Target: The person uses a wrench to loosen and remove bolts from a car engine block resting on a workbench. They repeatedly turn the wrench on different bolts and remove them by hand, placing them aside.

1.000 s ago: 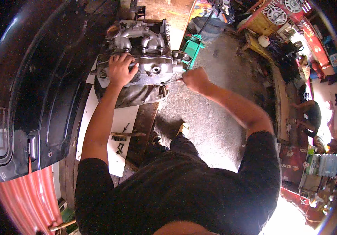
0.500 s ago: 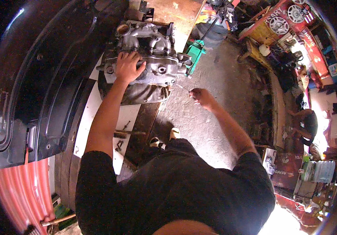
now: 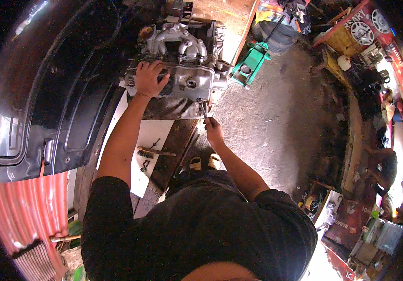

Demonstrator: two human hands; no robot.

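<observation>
A grey metal car engine (image 3: 182,77) sits on a wooden bench. My left hand (image 3: 150,79) lies on its valve cover with the fingers stretched out, the thumb beside a black cap (image 3: 163,75). At the cover's near right corner, my right hand (image 3: 214,132) grips a slim metal wrench (image 3: 204,109). The wrench's far end meets the engine edge; what it sits on is too small to make out.
A black vehicle panel (image 3: 70,79) stands close on the left. On a white board (image 3: 140,185) lie a brush (image 3: 146,153) and small metal parts. A green floor jack (image 3: 252,63) stands right of the bench, near a tire (image 3: 279,37). Another person (image 3: 383,171) is at far right.
My right hand has moved left and nearer to me, bringing the wrench from beside the engine to its near right corner. My left hand stays on the cover.
</observation>
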